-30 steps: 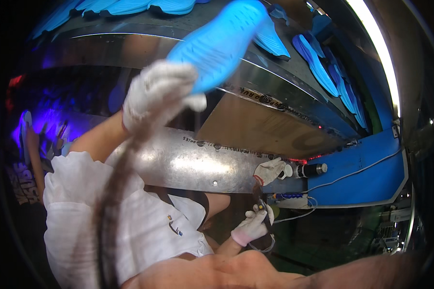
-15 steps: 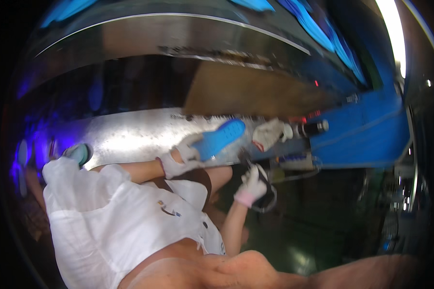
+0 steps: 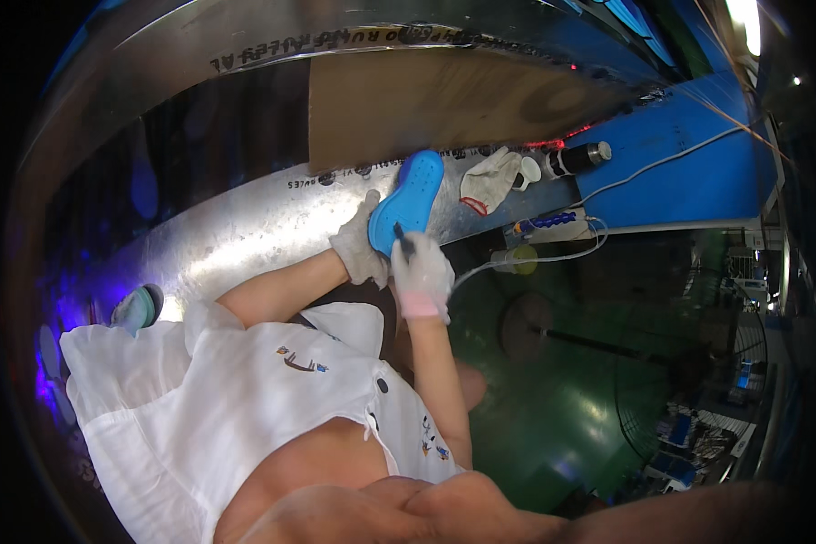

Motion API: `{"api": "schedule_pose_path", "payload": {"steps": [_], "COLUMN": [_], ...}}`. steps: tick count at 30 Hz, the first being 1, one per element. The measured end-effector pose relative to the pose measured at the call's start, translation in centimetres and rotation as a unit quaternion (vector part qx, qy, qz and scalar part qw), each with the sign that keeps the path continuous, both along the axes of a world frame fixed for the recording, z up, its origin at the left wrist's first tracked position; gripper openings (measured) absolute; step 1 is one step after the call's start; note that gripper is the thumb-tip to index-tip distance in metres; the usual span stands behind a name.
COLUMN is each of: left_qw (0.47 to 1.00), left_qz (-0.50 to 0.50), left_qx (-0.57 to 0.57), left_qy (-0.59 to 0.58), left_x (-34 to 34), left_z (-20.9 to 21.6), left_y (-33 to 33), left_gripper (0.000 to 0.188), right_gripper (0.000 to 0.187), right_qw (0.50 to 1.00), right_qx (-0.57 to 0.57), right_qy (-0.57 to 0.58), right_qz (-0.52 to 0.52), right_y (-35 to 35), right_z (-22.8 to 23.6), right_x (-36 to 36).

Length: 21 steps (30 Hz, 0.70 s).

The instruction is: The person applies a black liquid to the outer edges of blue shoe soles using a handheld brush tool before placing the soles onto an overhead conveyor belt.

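A bright blue shoe sole (image 3: 412,195), dotted with small holes and with a darker blue edge, is tilted over the metal worktop. My left hand (image 3: 361,245), in a pale glove, grips its near left side. In my gloved right hand (image 3: 423,276), pink at the cuff, is a dark hand tool (image 3: 403,238) with a narrow front end. That end lies over the near part of the sole; whether it touches cannot be made out. A pale hose (image 3: 490,265) runs rightward from beside my right hand.
Right of the sole lie a loose glove (image 3: 490,181), a white cup (image 3: 528,172) and a black bottle (image 3: 580,159). A cardboard sheet (image 3: 426,100) stands behind. Farther right is a blue surface (image 3: 680,163); a teal-rimmed round item (image 3: 136,308) sits far left.
My right hand has moved left and up, bringing the dark tool to the sole. The sole has turned more upright, and my left hand has shifted along its side. The view has shifted too.
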<state>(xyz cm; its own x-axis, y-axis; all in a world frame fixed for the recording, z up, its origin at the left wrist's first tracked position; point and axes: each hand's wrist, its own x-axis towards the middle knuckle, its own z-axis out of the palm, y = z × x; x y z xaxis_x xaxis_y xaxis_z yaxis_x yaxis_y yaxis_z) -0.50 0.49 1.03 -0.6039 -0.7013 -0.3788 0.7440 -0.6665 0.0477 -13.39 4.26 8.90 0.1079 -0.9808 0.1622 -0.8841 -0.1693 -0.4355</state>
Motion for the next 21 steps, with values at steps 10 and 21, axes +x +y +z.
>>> {"api": "schedule_pose_path", "payload": {"steps": [10,21], "left_qw": [0.989,0.975], "left_qz": [0.1,0.116], "left_qx": [-0.103,-0.186], "left_qy": [0.026,0.028], "left_x": [-1.8,-1.1], "left_z": [5.4,8.3], "left_y": [0.9,0.1], "left_gripper": [0.068,0.078], "right_gripper": [0.02,0.022], "right_qw": [0.95,0.944], "right_qx": [-0.175,-0.143], "right_qy": [-0.218,-0.296], "right_qz": [0.14,0.011], "right_y": [0.4,1.9], "right_z": [5.3,6.1], "right_x": [-0.2,-0.6]}}
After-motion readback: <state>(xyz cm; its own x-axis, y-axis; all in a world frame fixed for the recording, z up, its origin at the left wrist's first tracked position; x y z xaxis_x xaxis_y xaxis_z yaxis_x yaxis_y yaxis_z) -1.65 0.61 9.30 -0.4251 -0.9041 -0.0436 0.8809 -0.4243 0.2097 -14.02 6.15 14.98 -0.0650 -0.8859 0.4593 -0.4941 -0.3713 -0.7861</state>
